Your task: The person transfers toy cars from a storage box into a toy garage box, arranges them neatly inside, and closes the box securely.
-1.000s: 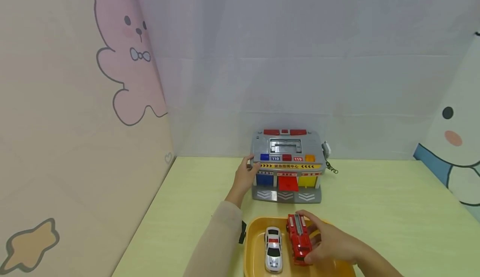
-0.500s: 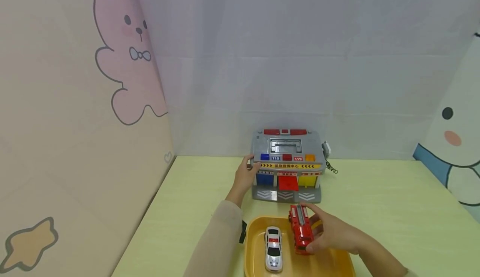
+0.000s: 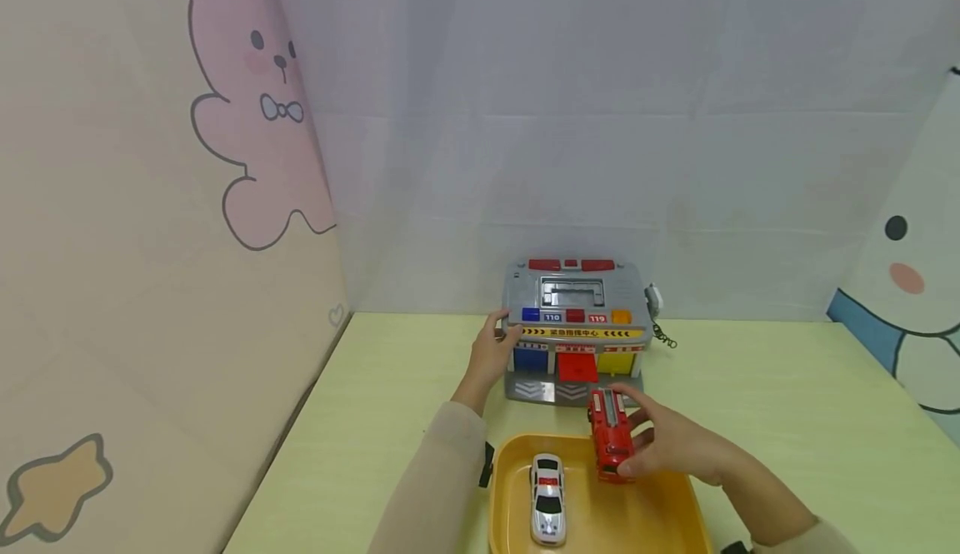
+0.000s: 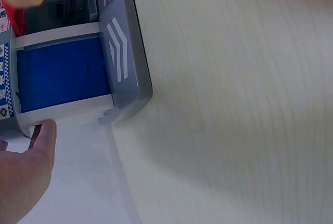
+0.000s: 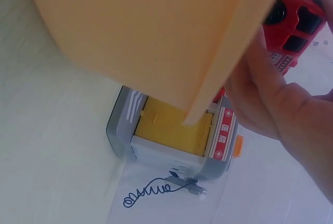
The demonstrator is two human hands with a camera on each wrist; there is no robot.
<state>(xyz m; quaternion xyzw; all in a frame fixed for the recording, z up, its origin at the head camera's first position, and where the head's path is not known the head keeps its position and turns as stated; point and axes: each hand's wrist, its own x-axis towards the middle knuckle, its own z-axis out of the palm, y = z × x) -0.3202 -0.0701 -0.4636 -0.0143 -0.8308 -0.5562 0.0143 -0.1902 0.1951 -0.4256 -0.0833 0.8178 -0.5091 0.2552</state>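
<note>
A grey toy emergency station [image 3: 519, 291] has blue, red and yellow doors in its front. My left hand [image 3: 489, 362] holds its left end, thumb toward the front; in the left wrist view the hand [image 4: 31, 174] touches the wall beside the blue door [image 4: 62, 73]. The red door [image 3: 577, 367] is swung out, its bay open behind. With thumb and fingers my right hand [image 3: 671, 444] grips a red toy fire truck [image 3: 612, 431] by its ends, over the far rim of the yellow tray [image 3: 592, 516]. A white toy police car [image 3: 548, 500] lies in the tray.
A handset [image 3: 654, 297] with a coiled cord [image 3: 663, 336] hangs at the station's right side. Behind the pale table [image 3: 757, 421] rises a plain backdrop [image 3: 480, 137], with a cartoon-printed panel [image 3: 150, 312] on the left. The tray's wall [image 5: 145, 31] fills much of the right wrist view.
My right hand has lifted the fire truck off the tray's floor and carried it forward toward the station. The left hand keeps its place on the station.
</note>
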